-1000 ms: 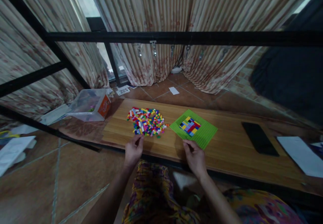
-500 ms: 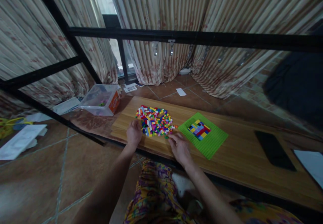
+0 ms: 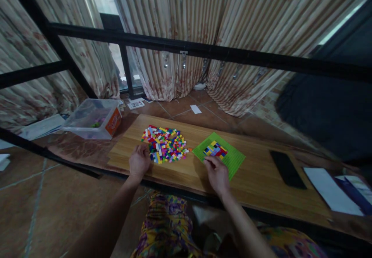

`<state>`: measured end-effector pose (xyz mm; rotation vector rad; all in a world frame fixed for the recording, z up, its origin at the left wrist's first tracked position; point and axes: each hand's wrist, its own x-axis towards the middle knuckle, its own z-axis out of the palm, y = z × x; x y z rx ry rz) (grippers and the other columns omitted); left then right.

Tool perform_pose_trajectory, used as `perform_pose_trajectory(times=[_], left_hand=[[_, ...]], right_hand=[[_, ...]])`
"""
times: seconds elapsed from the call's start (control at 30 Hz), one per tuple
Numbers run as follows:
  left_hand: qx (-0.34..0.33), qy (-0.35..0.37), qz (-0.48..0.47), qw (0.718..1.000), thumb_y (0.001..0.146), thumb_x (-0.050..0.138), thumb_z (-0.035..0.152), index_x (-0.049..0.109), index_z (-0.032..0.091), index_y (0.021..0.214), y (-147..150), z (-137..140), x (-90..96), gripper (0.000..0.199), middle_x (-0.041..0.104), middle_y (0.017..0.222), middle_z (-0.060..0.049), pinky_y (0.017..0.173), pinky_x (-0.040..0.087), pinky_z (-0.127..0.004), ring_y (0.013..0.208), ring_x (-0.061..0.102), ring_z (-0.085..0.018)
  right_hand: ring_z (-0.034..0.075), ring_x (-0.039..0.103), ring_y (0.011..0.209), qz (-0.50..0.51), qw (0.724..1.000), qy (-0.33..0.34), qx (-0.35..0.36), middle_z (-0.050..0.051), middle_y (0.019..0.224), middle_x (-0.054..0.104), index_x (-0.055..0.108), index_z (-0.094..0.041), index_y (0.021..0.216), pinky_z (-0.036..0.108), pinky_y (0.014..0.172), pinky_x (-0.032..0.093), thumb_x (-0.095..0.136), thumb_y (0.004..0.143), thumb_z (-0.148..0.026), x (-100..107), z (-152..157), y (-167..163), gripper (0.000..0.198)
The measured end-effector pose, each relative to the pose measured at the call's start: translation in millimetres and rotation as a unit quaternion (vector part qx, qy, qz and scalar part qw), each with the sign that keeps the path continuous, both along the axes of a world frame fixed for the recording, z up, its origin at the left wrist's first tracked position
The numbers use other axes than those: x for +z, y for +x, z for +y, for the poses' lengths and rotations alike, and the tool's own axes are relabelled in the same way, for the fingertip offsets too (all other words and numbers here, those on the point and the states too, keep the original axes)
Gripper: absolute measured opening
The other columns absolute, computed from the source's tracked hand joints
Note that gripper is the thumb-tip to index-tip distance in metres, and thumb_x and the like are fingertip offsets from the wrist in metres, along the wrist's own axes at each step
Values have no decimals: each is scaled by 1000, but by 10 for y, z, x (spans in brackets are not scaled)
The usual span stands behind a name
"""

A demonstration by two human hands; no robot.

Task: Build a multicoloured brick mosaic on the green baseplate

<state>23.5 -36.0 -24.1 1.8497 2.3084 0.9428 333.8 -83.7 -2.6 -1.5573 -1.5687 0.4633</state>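
Observation:
A loose pile of small colourful building bricks (image 3: 166, 144) lies on the wooden board. Beside its left edge rests my left hand (image 3: 139, 160), fingers curled together; whatever they may hold is hidden. To the right of the pile is a green studded baseplate (image 3: 235, 161), set at an angle. On it sits a patch of joined bricks (image 3: 215, 149) in yellow, blue, red and black. My right hand (image 3: 217, 172) is over the near left part of the baseplate, thumb and fingers pinched at the patch's near edge. What is in that pinch is too small to make out.
A clear plastic box (image 3: 94, 120) with an orange label stands left of the wooden board (image 3: 177, 172). Toward the right end lie a black flat object (image 3: 287, 168) and white paper (image 3: 331, 190). A black metal bar (image 3: 192, 48) crosses in front of the curtains.
My right hand has moved right, from the near edge of the brick pile to the baseplate. My left hand stays beside the pile. The camera view has shifted to the right.

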Motion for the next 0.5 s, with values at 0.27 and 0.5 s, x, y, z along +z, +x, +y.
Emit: perform_pose_trajectory(times=[0.27, 0.5], left_hand=[[18, -5, 3, 1000, 85, 45, 22, 65, 18, 100, 8, 16, 4, 24, 66, 96, -8, 72, 47, -29, 88, 63, -22], [20, -5, 9, 1000, 86, 45, 23, 65, 19, 99, 10, 23, 7, 25, 67, 98, -8, 70, 47, -29, 87, 64, -22]], right_hand=[[25, 64, 84, -93, 989, -24, -112, 10, 90, 72, 72, -18, 89, 39, 80, 48, 47, 82, -36, 53, 345, 849, 31], [23, 62, 85, -136, 987, -17, -85, 9, 92, 71, 73, -19, 88, 38, 83, 46, 46, 84, -32, 21, 436, 772, 30]])
